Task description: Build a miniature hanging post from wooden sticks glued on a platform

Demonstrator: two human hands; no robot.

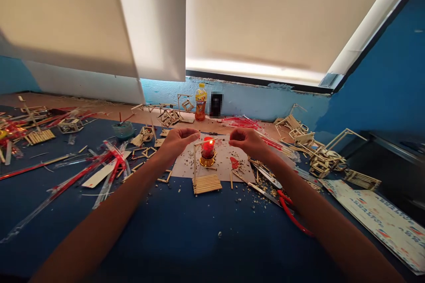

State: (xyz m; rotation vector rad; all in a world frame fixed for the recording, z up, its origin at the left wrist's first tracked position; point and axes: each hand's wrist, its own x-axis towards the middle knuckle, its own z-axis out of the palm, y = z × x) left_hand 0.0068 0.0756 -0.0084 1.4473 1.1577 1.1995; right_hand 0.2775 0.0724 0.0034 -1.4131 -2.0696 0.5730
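Note:
My left hand [181, 142] is raised left of a lit red candle [208, 149], thumb and fingers pinched together. On the candle's other side my right hand [247, 142] is pinched in the same way. Whatever either pinch holds is too small to make out. The candle stands in a gold-coloured holder [207, 162] on a sheet of paper [182, 166] strewn with bits. In front of it is a small stick stand with a slatted base [207, 185], an upright post [195, 166] and a thin arm reaching across near the flame.
Red-handled pliers [282, 199] and a blade [265, 192] lie right of the paper. Stick models [327, 159] crowd the right; plastic-wrapped sticks [113, 159] and a glass jar [122, 131] are left. A drink bottle [200, 102] stands behind. A printed board [375, 216] lies at right.

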